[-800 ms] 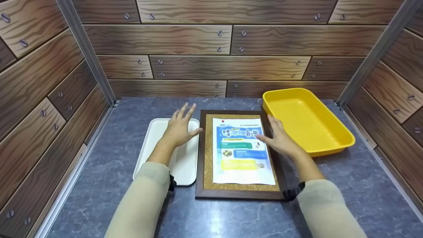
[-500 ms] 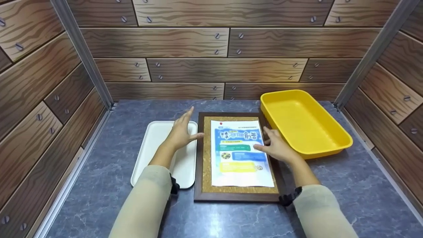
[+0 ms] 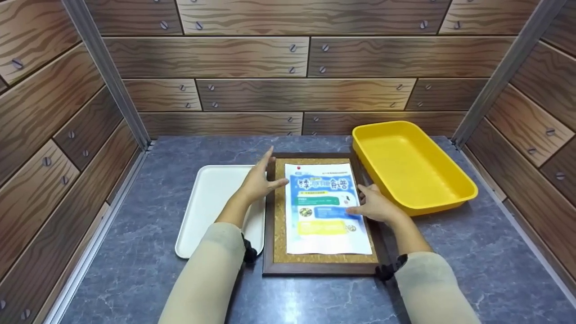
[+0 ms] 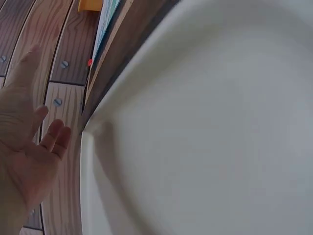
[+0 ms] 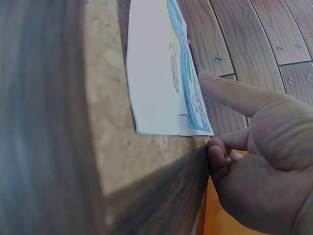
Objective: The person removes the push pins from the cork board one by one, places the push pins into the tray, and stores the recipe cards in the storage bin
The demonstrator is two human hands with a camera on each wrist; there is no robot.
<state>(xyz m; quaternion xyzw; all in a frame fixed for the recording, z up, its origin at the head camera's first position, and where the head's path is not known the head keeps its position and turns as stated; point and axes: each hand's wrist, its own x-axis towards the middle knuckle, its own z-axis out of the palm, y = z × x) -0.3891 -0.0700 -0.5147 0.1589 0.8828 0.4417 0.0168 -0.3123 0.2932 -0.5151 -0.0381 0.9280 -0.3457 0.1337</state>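
A cork board (image 3: 280, 225) with a dark brown frame lies on the table. On it is a printed sheet (image 3: 330, 243) in blue, green and yellow, with a red pushpin (image 3: 299, 168) at its top left corner. My left hand (image 3: 258, 181) is held over the board's left frame, thumb stretched toward the sheet; in the left wrist view the palm (image 4: 32, 166) shows with nothing in it. At the right frame, my right hand (image 3: 375, 204) has its fingers loosely bent close to the frame's edge, the thumb (image 5: 230, 93) reaching over the sheet.
A white tray (image 3: 211, 202) stands directly left of the board, partly under my left forearm. To the right is a yellow tray (image 3: 409, 166), close against the board's right frame. Wood-patterned walls (image 3: 216, 56) enclose the grey marbled table (image 3: 135, 270) at back and sides.
My left hand has moved right, from over the white tray to the board's left frame. The right hand has come slightly nearer along the right frame, its fingers bending inward.
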